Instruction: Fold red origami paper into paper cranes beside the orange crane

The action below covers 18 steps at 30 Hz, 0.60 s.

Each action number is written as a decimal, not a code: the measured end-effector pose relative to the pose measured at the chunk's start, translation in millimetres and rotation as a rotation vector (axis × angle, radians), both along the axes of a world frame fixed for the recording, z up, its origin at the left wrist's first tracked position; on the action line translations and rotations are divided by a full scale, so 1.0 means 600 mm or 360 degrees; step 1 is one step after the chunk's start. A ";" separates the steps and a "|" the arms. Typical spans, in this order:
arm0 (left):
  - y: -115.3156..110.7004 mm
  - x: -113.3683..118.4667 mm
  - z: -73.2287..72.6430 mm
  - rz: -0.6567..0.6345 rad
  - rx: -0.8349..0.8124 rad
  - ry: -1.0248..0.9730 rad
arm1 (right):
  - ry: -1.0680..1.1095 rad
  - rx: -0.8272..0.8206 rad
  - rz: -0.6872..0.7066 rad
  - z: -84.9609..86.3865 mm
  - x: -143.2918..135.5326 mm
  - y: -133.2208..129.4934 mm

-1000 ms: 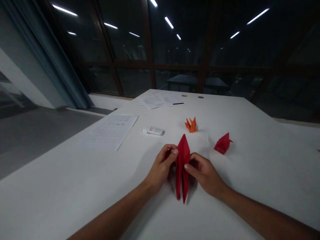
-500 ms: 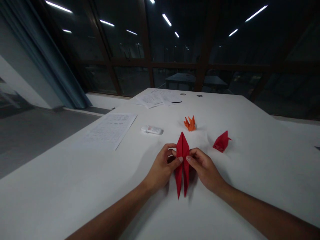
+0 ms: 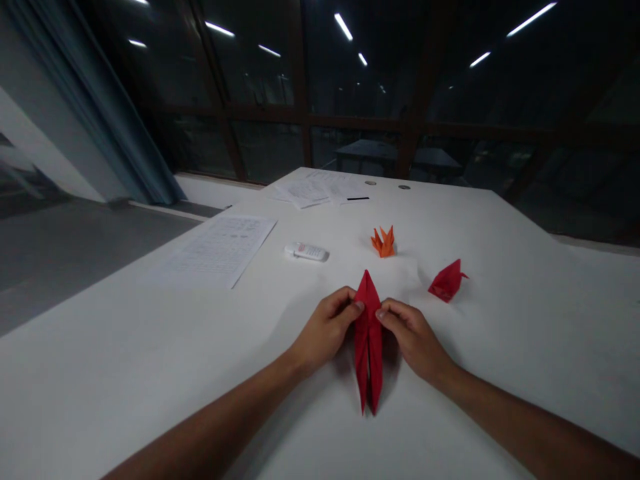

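Note:
Between my two hands is a folded piece of red origami paper [image 3: 369,327], long and narrow, with a pointed top and two slim legs split down the middle toward me. My left hand [image 3: 327,325] is closed, pinching its left edge between thumb and fingers. On the opposite edge, my right hand [image 3: 411,333] pinches it the same way, thumb on top. Beyond the hands stands a small orange origami crane [image 3: 383,243]. A red origami crane [image 3: 447,281] rests on the table farther right.
A white correction tape-like case [image 3: 307,251] lies left of the orange crane. Printed sheets [image 3: 220,250] are at the left edge, more papers [image 3: 310,190] at the far end with a black pen [image 3: 358,198]. The white table [image 3: 525,320] ends before dark windows.
My thumbs have shifted up and outward to the paper's edges. The red paper's lower legs now look wider and closer together. The view has tilted slightly.

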State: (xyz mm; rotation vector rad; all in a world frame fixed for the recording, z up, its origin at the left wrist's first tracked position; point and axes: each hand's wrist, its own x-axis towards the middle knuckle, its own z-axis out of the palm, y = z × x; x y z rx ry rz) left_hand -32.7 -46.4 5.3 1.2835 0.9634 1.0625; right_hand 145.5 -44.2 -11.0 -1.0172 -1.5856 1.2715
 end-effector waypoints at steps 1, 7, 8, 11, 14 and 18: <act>-0.001 0.000 0.001 -0.0025 0.0030 0.0033 | -0.0015 -0.0002 0.0009 -0.001 0.000 0.000; -0.004 -0.001 0.008 -0.0102 0.0076 0.0072 | -0.0089 0.0024 0.0013 -0.004 -0.002 -0.001; -0.004 -0.001 0.009 -0.0108 0.0068 0.0050 | -0.0087 0.0024 0.0023 -0.003 -0.002 -0.001; -0.002 -0.002 0.012 -0.0136 0.0029 -0.0008 | -0.0062 0.0028 0.0038 0.001 -0.002 -0.004; -0.001 -0.004 0.013 -0.0144 -0.0032 -0.0047 | -0.0048 0.0025 0.0041 0.004 -0.002 -0.004; 0.002 -0.005 0.010 -0.0147 -0.0058 -0.0116 | -0.0025 0.0017 0.0030 0.000 -0.001 -0.002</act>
